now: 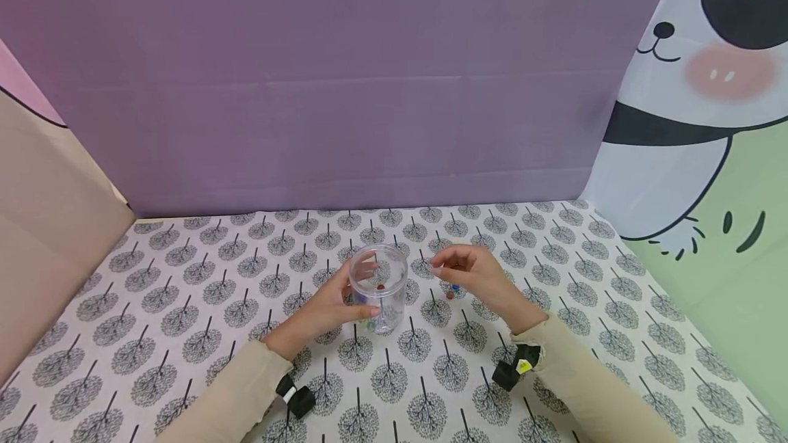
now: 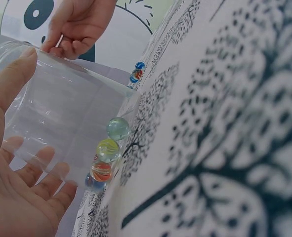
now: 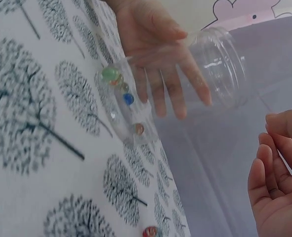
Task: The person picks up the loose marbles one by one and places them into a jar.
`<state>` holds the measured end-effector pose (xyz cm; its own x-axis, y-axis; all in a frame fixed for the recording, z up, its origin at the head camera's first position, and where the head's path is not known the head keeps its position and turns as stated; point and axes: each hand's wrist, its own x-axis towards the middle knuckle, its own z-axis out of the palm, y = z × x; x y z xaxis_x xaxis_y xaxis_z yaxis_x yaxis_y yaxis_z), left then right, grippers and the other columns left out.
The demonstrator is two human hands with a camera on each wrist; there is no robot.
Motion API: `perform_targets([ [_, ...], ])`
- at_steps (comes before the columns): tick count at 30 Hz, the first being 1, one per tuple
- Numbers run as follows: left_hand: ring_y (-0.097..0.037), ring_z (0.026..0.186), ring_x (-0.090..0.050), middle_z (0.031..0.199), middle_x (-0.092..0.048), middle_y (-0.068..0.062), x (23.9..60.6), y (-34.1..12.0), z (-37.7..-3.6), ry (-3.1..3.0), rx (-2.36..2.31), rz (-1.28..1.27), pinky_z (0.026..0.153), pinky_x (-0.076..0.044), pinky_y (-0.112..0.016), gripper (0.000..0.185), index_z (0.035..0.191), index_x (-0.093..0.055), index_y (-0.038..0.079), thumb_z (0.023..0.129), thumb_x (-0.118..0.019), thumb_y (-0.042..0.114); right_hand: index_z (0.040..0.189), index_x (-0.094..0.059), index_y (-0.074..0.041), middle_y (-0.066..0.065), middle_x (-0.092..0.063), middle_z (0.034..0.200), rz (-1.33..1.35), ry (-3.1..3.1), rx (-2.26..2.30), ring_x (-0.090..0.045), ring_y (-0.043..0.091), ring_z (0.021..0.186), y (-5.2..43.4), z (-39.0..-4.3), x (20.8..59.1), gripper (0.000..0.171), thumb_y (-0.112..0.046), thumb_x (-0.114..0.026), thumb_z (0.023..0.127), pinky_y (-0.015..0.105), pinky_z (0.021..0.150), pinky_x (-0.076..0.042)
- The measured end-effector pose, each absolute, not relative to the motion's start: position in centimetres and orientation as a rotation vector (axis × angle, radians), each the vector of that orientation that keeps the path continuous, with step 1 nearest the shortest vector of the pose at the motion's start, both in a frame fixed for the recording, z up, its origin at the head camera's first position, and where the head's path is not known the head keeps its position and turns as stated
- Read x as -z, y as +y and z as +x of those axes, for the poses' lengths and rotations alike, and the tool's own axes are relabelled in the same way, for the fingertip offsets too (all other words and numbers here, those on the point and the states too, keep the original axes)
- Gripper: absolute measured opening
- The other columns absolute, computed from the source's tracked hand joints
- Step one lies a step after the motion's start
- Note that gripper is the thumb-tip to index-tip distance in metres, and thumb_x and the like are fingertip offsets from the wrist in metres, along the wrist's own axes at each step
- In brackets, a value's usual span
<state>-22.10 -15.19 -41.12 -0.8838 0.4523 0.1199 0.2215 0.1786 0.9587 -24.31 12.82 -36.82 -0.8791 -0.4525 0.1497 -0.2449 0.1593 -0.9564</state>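
Note:
A clear jar (image 1: 394,299) stands upright on the patterned cloth, its mouth uncovered. My left hand (image 1: 326,306) holds it from the left, thumb on the near side and fingers round the far side. Several glass marbles lie at the jar's bottom, among them a pale green marble (image 2: 117,128) and a blue marble (image 3: 129,98). To the jar's right, my right hand (image 1: 470,275) hovers above the cloth, pinching a thin pale stick-like thing (image 2: 60,40) whose kind I cannot tell. Below that hand, a blue marble (image 1: 455,287) and a reddish marble (image 1: 450,295) lie on the cloth.
White cloth (image 1: 203,344) printed with dark trees covers the table. A purple backdrop (image 1: 369,87) rises behind it. On the right stands a green side panel with a panda picture (image 1: 665,183); a beige panel (image 1: 49,224) is on the left.

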Motion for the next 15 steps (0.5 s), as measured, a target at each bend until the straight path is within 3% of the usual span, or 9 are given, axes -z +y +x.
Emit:
perform_targets([
  [5,-0.043,0.128,-0.04,0.149,-0.032,-0.016,41.1,-15.2,-22.1,2.261,-1.78,0.661,0.104,-0.032,-0.06,0.093,0.149,-0.022,0.023,0.075,-0.078,0.013,0.104,-0.066,-0.002,0.002,-0.064,0.088,-0.615,2.323,1.763,-0.054,0.019,0.069,13.8,-24.3,36.8,0.02,-0.011,-0.067,0.085,0.024,0.057,-0.044],
  [12,-0.042,0.128,-0.041,0.149,-0.033,-0.015,41.2,-15.2,-22.1,2.259,-1.784,0.645,0.105,-0.031,-0.06,0.094,0.149,-0.022,0.025,0.075,-0.078,0.012,0.103,-0.066,-0.003,0.005,-0.066,0.1,-0.543,2.356,1.776,-0.06,0.029,0.092,15.2,-24.6,37.0,0.019,-0.011,-0.067,0.086,0.036,0.082,-0.053],
  [15,-0.043,0.128,-0.041,0.149,-0.032,-0.015,41.2,-15.2,-22.2,2.258,-1.782,0.647,0.104,-0.032,-0.059,0.094,0.149,-0.022,0.024,0.075,-0.078,0.013,0.105,-0.065,-0.001,0.002,-0.066,0.099,-0.518,2.365,1.786,-0.059,0.029,0.093,15.7,-24.9,37.3,0.021,-0.012,-0.067,0.086,0.038,0.084,-0.052],
])
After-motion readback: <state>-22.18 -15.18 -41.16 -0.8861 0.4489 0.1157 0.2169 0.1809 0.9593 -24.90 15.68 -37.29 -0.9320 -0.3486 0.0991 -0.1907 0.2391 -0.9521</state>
